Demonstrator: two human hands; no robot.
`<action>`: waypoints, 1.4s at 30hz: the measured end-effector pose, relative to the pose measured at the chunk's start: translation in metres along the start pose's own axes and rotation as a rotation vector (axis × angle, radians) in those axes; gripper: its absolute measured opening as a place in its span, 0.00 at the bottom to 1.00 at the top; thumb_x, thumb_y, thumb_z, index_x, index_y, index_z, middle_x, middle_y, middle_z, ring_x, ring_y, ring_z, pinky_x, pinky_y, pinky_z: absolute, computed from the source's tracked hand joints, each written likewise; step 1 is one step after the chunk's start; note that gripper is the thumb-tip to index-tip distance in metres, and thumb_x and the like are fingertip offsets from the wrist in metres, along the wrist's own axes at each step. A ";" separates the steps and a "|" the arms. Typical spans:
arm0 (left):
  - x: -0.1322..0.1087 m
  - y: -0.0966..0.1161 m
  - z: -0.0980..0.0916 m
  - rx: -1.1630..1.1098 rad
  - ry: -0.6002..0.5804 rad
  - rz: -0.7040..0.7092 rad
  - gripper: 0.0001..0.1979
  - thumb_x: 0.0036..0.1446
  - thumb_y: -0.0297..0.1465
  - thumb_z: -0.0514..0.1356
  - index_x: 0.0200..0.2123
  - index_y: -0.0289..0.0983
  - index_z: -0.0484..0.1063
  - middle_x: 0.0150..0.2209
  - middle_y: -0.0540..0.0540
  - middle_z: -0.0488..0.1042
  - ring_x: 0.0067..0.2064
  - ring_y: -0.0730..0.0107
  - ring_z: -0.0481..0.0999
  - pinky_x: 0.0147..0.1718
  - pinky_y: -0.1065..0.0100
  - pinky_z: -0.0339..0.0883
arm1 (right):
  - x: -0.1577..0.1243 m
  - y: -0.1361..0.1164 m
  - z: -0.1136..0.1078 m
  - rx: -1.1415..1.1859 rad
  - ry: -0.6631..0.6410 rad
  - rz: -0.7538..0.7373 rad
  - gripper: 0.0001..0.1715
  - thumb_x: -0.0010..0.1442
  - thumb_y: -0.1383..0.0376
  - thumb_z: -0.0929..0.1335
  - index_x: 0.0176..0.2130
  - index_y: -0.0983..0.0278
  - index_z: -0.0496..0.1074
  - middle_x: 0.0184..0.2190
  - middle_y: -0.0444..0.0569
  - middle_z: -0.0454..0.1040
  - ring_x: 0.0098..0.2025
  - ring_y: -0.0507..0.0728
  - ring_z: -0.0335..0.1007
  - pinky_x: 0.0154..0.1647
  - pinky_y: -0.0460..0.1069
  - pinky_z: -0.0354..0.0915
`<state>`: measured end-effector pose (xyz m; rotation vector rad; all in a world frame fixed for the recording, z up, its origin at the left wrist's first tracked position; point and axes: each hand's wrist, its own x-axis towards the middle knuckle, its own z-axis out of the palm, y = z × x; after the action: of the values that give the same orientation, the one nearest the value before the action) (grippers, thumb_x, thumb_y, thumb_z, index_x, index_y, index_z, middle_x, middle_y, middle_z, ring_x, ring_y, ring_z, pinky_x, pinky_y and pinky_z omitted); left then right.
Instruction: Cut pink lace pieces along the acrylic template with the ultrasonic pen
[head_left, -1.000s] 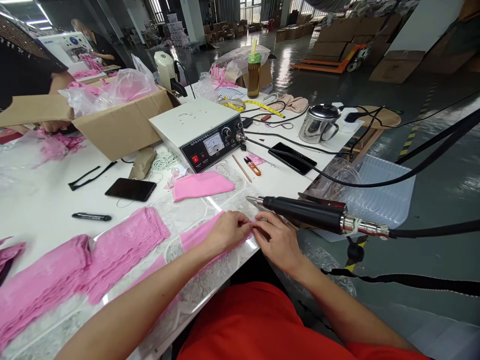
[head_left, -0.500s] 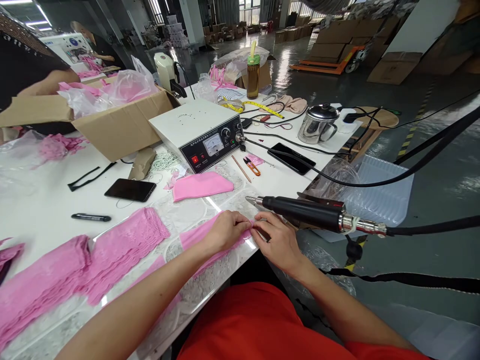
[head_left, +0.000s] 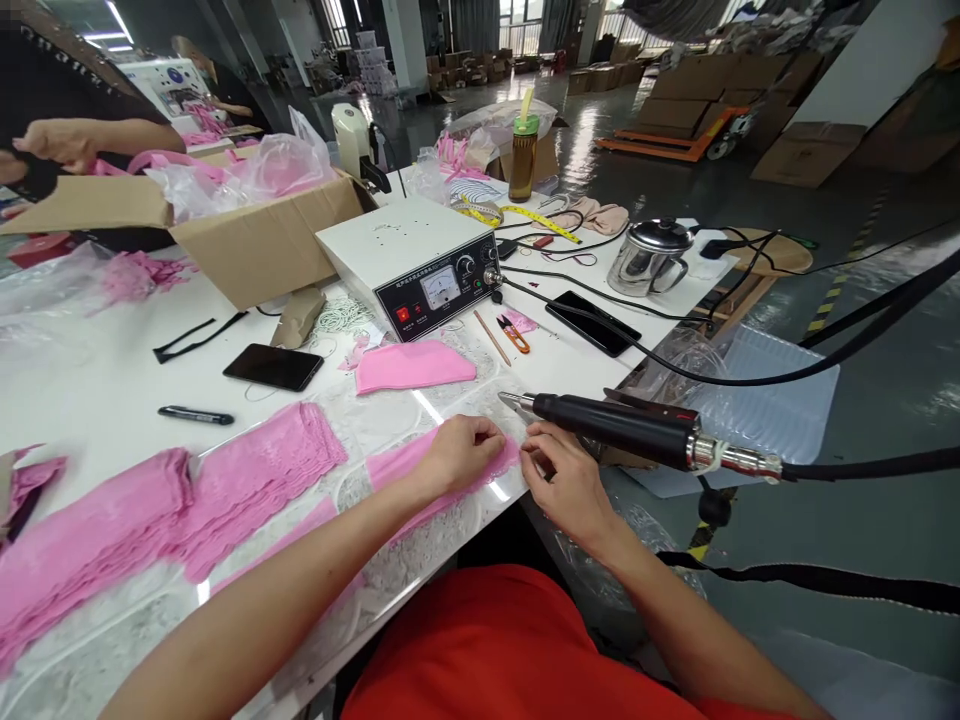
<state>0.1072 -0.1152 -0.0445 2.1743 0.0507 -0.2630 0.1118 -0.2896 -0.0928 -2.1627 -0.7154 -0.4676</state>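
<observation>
A flat pink cloth piece (head_left: 397,462) lies at the table's front edge. My left hand (head_left: 466,452) rests over its right part with fingers curled together; what they pinch is too small to name. My right hand (head_left: 559,475) is at the cloth's right tip, thumb and forefinger closed on that corner. Just above my right hand, a black handheld tool (head_left: 615,425) with a pointed metal tip is suspended over the table edge. Behind the cloth lies a folded pink piece (head_left: 416,367). Stacks of pink lace-edged cloth (head_left: 259,480) lie to the left.
A white control box (head_left: 409,255) with a dial stands behind. Around it are orange snips (head_left: 515,335), a pencil, two phones (head_left: 274,367), a glass pot (head_left: 651,258), a bottle (head_left: 523,160), cables and an open carton (head_left: 262,235). A person's hand (head_left: 64,142) shows at upper left.
The view has shifted slightly. My left hand has moved back a little from the cloth's right tip, and the gap between my hands has widened. The other person's hand has come into view.
</observation>
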 end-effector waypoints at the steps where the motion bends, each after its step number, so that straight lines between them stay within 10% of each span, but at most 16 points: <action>1: 0.000 0.000 0.000 -0.009 0.004 0.001 0.10 0.52 0.30 0.55 0.25 0.34 0.75 0.23 0.51 0.72 0.27 0.72 0.67 0.26 0.72 0.59 | 0.000 0.000 -0.001 0.002 0.002 -0.003 0.06 0.62 0.67 0.65 0.34 0.62 0.72 0.41 0.52 0.77 0.37 0.55 0.76 0.36 0.49 0.72; 12: -0.020 0.003 -0.026 -0.352 0.163 -0.107 0.07 0.53 0.25 0.59 0.23 0.34 0.72 0.22 0.51 0.73 0.26 0.75 0.71 0.28 0.74 0.65 | -0.010 0.006 -0.002 -0.152 -0.014 -0.206 0.07 0.63 0.66 0.66 0.39 0.62 0.75 0.42 0.52 0.76 0.41 0.57 0.76 0.40 0.51 0.73; 21: -0.148 -0.056 -0.101 -0.772 0.634 -0.309 0.10 0.60 0.30 0.63 0.29 0.33 0.69 0.28 0.46 0.79 0.29 0.75 0.80 0.33 0.73 0.75 | -0.006 0.007 -0.012 -0.148 -0.038 -0.305 0.07 0.62 0.62 0.68 0.40 0.60 0.76 0.41 0.51 0.76 0.38 0.57 0.75 0.37 0.51 0.70; 27: -0.218 -0.086 -0.090 -0.979 0.809 -0.343 0.10 0.60 0.31 0.64 0.30 0.33 0.68 0.29 0.45 0.80 0.33 0.72 0.82 0.35 0.73 0.76 | 0.001 -0.049 0.007 0.030 -0.198 -0.542 0.09 0.62 0.65 0.68 0.45 0.60 0.72 0.38 0.49 0.76 0.39 0.56 0.75 0.41 0.50 0.71; 35: -0.240 -0.093 -0.076 -1.195 0.854 -0.296 0.10 0.54 0.30 0.67 0.29 0.33 0.68 0.30 0.46 0.80 0.35 0.68 0.83 0.37 0.71 0.77 | -0.004 -0.104 0.062 0.055 -0.457 -0.685 0.06 0.62 0.67 0.66 0.40 0.62 0.72 0.36 0.50 0.76 0.38 0.56 0.73 0.36 0.50 0.69; 42: -0.268 -0.106 -0.074 -0.671 0.878 -0.319 0.12 0.54 0.39 0.63 0.30 0.35 0.71 0.28 0.48 0.78 0.32 0.70 0.79 0.32 0.71 0.72 | 0.006 -0.109 0.070 0.073 -0.505 -0.761 0.08 0.64 0.69 0.65 0.34 0.62 0.73 0.31 0.47 0.75 0.35 0.54 0.71 0.35 0.48 0.66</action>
<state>-0.1558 0.0229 -0.0327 1.4519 0.8538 0.4884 0.0540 -0.1757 -0.0698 -1.8869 -1.8249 -0.2543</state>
